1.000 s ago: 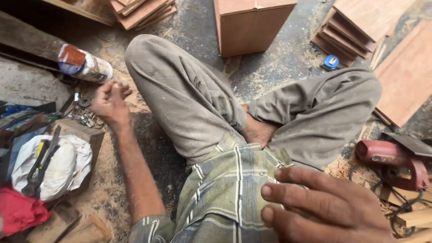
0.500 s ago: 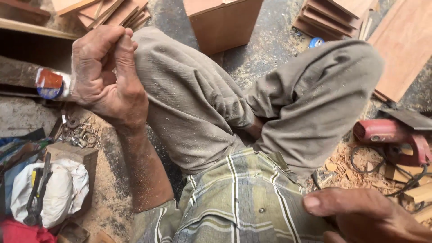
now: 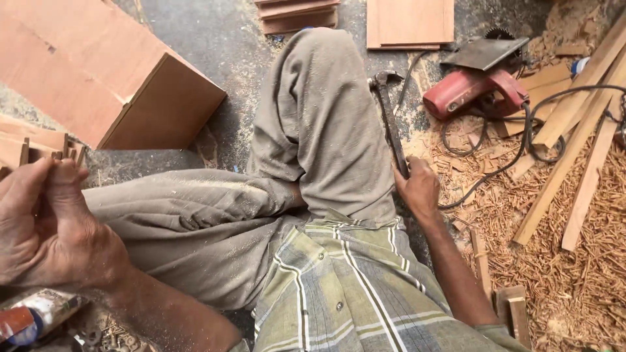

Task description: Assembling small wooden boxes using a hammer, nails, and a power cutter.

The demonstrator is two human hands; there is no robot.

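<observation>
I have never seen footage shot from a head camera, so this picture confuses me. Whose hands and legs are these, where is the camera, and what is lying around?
The camera sits on the person's head and looks down, so you see their own body from above: a checked shirt and dusty grey trousers, with the legs folded on the floor. There is no machine arm here, only two bare hands. The right hand grips the handle of a claw hammer that lies beside the knee. The left hand is raised close to the camera with its fingers pinched together; whether it holds anything small cannot be seen. Around the person lie a red circular saw with its cable, wooden strips, wood shavings and a plywood box.
</observation>
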